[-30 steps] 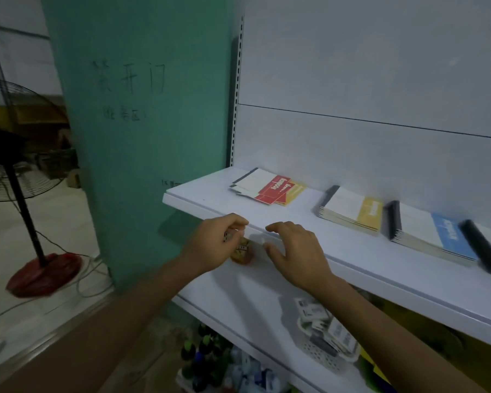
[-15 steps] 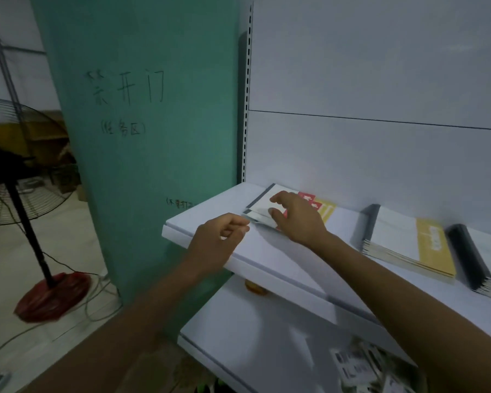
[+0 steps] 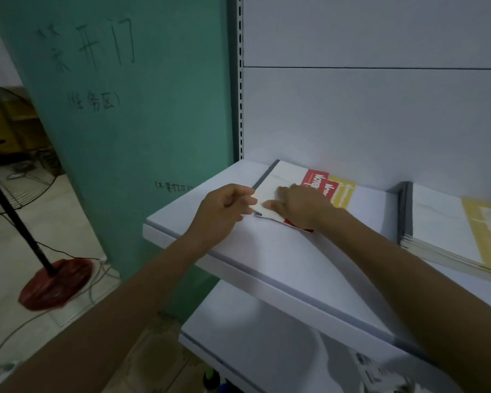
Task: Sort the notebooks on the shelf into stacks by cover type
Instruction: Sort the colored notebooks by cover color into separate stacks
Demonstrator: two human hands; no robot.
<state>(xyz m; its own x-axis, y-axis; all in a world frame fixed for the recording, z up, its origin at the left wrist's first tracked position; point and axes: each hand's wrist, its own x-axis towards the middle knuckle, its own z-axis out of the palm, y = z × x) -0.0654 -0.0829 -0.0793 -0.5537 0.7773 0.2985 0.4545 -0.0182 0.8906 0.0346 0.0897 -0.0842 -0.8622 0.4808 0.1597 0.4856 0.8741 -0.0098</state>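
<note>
While sorting at the left end of the flat white metal shelf [image 3: 267, 251], pinching the near corner of the top thin white-covered notebook [image 3: 267, 188] between thumb and forefinger of the left hand [image 3: 224, 211], and laying the right hand [image 3: 302, 208], fingers bent, over the fanned pile of slim paper notebooks [image 3: 315, 178] with white covers, dark spines and red and yellow end bands, sitting just beside the back panel [image 3: 380, 123]. Gripping or merely pressing with the right hand: impossible to tell. Judging by the pinch, peeling one book off the pile to read its cover type. Doing that well by lifting the corner slowly while weighting the lower books with the right palm, guarding against the whole fan sliding together. Probably dealing with smooth card covers over thin, floppy pages, so sliding fingers underneath for support rather than dragging by one corner and creasing it. Checking the band colour before choosing a destination, then squaring spines and edges on landing. Possibly sending yellow-banded ones toward the thicker, neatly squared stack of white-and-yellow notebooks [image 3: 451, 231] lying well apart to the right on the same shelf.
</note>
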